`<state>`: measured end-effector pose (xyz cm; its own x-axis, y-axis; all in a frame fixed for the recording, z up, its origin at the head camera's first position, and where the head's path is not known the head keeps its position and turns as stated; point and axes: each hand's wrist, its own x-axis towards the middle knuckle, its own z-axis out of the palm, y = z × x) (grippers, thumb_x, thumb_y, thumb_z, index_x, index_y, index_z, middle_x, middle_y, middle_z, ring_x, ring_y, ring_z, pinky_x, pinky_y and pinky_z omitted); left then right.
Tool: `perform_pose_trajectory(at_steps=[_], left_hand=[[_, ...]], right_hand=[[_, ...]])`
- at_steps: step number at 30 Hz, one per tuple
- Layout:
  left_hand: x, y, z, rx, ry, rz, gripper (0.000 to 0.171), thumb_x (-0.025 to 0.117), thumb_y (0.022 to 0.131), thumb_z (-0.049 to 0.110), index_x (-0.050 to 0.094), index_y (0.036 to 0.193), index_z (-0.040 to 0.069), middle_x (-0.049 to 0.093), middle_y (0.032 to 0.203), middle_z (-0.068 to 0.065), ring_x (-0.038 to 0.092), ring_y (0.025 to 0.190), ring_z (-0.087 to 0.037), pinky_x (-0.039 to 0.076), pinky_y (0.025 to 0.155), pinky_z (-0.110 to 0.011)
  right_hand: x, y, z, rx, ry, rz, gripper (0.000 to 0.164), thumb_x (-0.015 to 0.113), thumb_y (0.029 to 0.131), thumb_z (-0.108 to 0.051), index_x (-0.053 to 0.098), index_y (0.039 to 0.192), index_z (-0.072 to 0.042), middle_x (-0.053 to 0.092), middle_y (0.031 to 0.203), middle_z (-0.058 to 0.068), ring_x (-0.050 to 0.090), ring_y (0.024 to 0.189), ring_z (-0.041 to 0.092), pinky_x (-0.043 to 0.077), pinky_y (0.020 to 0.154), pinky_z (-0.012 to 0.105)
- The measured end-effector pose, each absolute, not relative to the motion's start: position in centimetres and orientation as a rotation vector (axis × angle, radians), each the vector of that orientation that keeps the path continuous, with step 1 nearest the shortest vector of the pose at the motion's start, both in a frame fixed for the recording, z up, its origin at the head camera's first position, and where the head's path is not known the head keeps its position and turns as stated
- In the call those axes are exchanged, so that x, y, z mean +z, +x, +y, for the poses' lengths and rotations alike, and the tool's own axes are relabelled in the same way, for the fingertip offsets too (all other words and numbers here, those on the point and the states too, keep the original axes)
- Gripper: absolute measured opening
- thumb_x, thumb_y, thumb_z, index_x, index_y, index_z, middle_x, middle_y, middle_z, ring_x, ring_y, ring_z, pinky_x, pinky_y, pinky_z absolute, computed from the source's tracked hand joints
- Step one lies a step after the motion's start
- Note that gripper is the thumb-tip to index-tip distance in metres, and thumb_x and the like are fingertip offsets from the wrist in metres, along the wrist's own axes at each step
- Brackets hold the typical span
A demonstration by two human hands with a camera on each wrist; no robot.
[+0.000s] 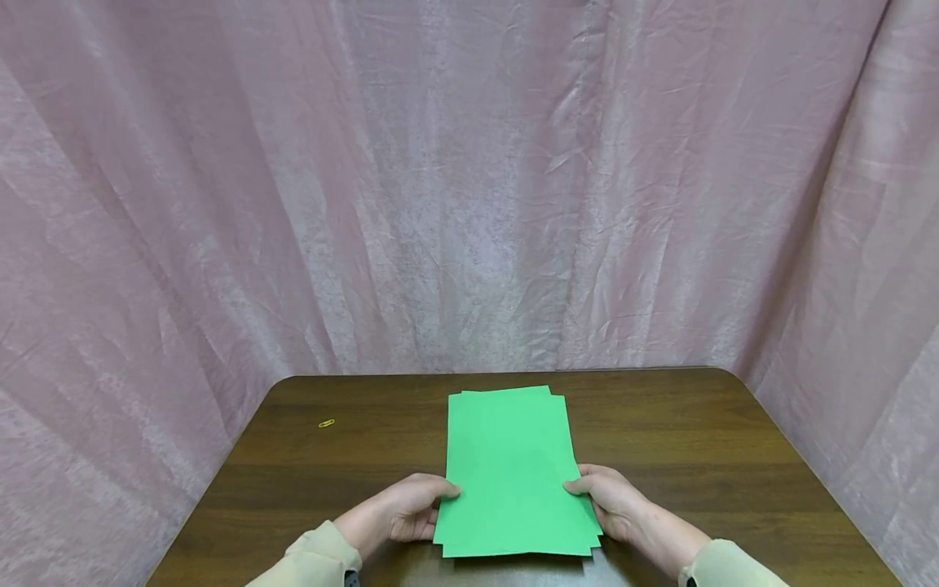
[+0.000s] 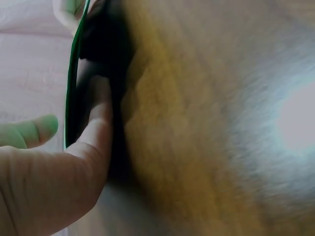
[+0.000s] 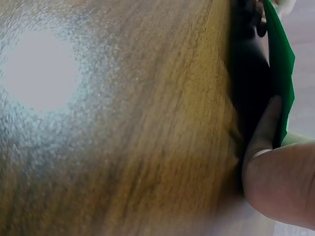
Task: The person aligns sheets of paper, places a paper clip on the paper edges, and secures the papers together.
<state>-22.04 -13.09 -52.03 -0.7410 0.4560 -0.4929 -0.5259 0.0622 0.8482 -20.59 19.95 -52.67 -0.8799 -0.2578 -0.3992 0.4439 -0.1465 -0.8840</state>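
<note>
Several green sheets of paper [image 1: 513,473] lie stacked with their corners out of line, held a little above the table between both hands. At the stack's left edge, my left hand [image 1: 418,505] pinches it, thumb on top and fingers beneath. My right hand [image 1: 612,501] grips the opposite edge in the same way. In the left wrist view the stack shows edge-on as a thin green sheet edge [image 2: 72,83] beside the hand. From the right wrist, the green underside [image 3: 280,64] is visible above a finger.
A yellow paper clip [image 1: 326,423] lies on the brown wooden table [image 1: 660,424], left of the paper. Pink curtains [image 1: 469,187] hang behind the table and along its sides. Light glares off the tabletop in both wrist views.
</note>
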Motion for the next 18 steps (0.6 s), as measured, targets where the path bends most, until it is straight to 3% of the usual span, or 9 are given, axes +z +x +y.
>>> perform_pose_trajectory(at_steps=[10, 18], left_hand=[[-52.5, -23.4, -12.7, 1.802, -0.049, 1.702, 0.02, 0.048, 0.106, 0.001, 0.054, 0.122, -0.008, 0.075, 0.098, -0.014, 0.075, 0.089, -0.022, 0.061, 0.081, -0.038], [-52.5, -22.8, -12.3, 1.804, -0.021, 1.8, 0.022, 0.052, 0.104, 0.001, 0.054, 0.124, -0.008, 0.074, 0.101, -0.015, 0.075, 0.091, -0.024, 0.061, 0.079, -0.04]], right_hand=[[-52.5, -20.8, 19.7, -2.037, 0.208, 1.721, 0.042, 0.055, 0.097, 0.004, 0.043, 0.134, 0.018, 0.071, 0.104, 0.013, 0.071, 0.092, 0.025, 0.06, 0.083, 0.043], [-52.8, -21.5, 20.1, -2.03, 0.148, 1.764, 0.045, 0.053, 0.099, 0.002, 0.039, 0.137, 0.021, 0.072, 0.103, 0.012, 0.072, 0.092, 0.024, 0.06, 0.082, 0.041]])
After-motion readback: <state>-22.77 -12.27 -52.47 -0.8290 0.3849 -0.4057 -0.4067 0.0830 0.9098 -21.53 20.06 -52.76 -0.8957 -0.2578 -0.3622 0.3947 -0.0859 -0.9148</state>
